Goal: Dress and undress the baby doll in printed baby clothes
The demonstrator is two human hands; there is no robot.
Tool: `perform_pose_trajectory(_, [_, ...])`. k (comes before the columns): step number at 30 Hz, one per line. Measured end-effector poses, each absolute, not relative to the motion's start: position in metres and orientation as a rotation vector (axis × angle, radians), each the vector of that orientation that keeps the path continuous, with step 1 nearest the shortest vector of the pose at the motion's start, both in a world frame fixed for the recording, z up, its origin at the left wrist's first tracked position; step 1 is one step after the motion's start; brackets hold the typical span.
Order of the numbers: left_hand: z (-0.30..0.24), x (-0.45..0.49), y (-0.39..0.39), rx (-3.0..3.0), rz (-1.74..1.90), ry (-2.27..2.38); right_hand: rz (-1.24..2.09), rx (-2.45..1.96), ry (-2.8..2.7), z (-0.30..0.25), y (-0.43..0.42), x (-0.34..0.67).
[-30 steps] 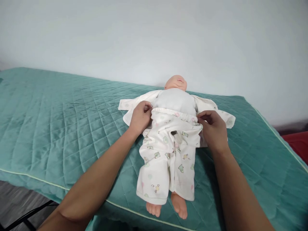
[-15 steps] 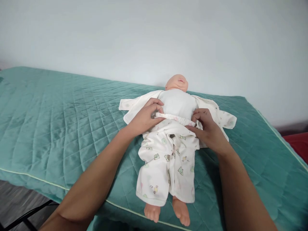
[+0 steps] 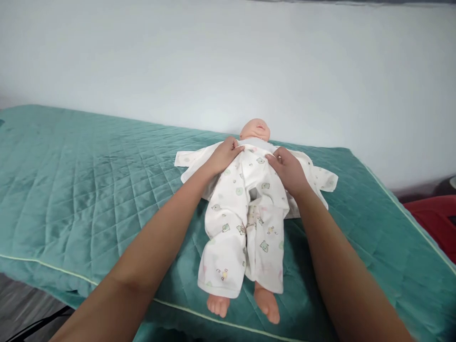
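Observation:
A baby doll [image 3: 255, 129] lies on its back, head toward the wall and bare feet toward me. On its legs are white baby pants [image 3: 228, 223] printed with small animals, with an opening at the crotch. My left hand [image 3: 228, 153] pinches the waistband at its left side, and my right hand [image 3: 284, 166] pinches it at the right. The waistband is drawn high over the doll's chest, hiding most of its pale torso. A white baby shirt [image 3: 320, 178] lies spread open under the doll, sleeves out to both sides.
A green quilted cover [image 3: 107, 180] with pale piping lies over the bed, which stands against a white wall [image 3: 178, 61]. A red object [image 3: 432, 218] stands beyond the right edge. Dark floor [image 3: 21, 299] shows at the lower left.
Both hands have pulled the pants' waistband up from the doll's belly to its chest. The fabric over the hips is now stretched smoother. The view has shifted slightly.

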State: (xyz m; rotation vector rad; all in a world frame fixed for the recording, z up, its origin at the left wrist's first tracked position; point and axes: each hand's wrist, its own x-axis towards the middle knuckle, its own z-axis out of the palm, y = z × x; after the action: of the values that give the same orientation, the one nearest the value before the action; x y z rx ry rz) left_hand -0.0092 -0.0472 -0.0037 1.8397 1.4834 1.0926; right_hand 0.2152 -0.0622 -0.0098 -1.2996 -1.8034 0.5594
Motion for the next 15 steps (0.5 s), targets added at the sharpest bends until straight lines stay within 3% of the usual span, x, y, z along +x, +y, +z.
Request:
perform_pose_trajectory(6, [-0.020, -0.013, -0.035, 1.557, 1.155, 1.336, 1.123, -1.158, -1.379, -0.021, -0.048, 0.216])
perform_pose_trajectory(15, [-0.026, -0.024, -0.063, 1.695, 1.189, 1.575, 1.292, -1.133, -1.228, -0.026, -0.059, 0.243])
